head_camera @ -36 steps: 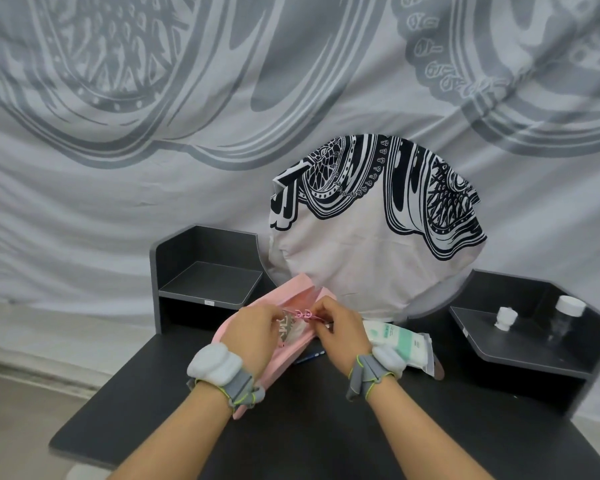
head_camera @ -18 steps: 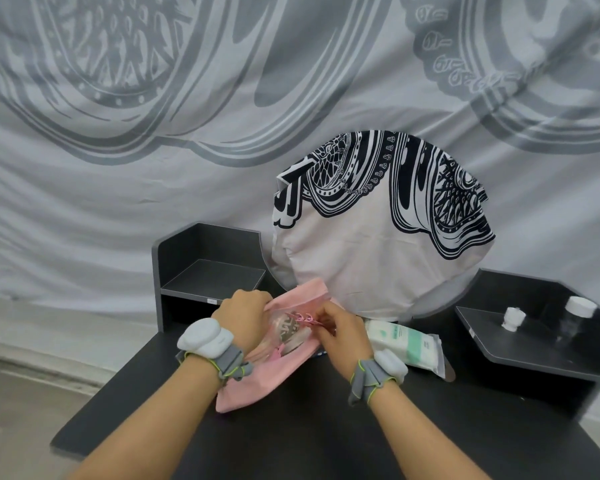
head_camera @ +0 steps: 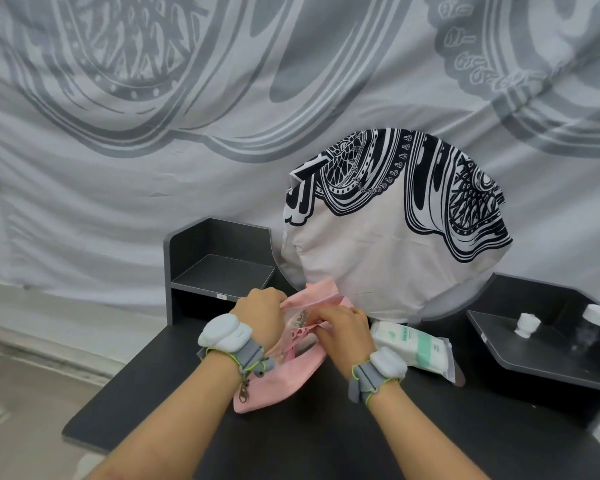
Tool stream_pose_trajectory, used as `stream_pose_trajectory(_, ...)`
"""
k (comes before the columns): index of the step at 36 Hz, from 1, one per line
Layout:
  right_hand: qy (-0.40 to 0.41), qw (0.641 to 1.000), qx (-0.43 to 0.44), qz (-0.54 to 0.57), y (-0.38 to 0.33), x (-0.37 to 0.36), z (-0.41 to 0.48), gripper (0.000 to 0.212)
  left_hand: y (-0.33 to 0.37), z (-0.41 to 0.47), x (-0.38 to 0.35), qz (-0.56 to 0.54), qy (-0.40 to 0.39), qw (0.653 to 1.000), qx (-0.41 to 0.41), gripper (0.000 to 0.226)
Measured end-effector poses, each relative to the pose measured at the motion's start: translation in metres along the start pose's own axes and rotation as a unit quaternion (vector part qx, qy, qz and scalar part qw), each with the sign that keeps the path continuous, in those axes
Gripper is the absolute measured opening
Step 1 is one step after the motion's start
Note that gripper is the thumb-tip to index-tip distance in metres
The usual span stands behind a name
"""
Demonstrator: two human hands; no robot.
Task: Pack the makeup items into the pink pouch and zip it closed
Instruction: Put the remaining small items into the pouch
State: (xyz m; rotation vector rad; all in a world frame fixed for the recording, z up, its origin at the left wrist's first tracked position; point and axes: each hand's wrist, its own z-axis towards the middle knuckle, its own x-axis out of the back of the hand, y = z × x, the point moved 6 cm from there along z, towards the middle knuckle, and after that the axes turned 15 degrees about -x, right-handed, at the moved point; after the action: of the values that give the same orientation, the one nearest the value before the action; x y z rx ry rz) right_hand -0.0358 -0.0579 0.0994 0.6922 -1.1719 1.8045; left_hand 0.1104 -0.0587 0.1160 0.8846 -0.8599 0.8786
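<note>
1. the pink pouch (head_camera: pixel 284 382) lies on the bench (head_camera: pixel 291 445), and its mouth has been pulled wider than a second ago. something clear with grey print is seen inside.
2. the left hand (head_camera: pixel 257 313) has been shifted from the pouch's middle to its far rim, which is gripped with curled fingers. the pink zip edge at the mouth is pinched by the right hand (head_camera: pixel 343 332).
3. packing is judged unfinished: the zip is not yet drawn, and a white-and-green pack (head_camera: pixel 413 344) is left on the bench just beside the right hand.
4. the pouch is held between both hands, touching each, with its closed end lying under the left wrist.
</note>
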Motion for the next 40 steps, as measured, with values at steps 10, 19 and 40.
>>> stream_pose_trajectory(10, 0.038, 0.997, -0.029, 0.065, 0.006, 0.003, -0.001, 0.012, -0.006, 0.0, -0.003, -0.021, 0.019, 1.0, 0.01, 0.034)
stream_pose_trajectory(19, -0.054, 0.997, -0.029, 0.046, -0.005, -0.009, -0.005, 0.03, 0.006, -0.005, -0.004, -0.009, 0.005, 1.0, 0.011, 0.03)
stream_pose_trajectory(40, -0.091, 0.994, -0.049, -0.022, -0.011, -0.017, -0.007, 0.024, 0.0, -0.003, -0.003, -0.016, -0.008, 1.0, 0.025, 0.03)
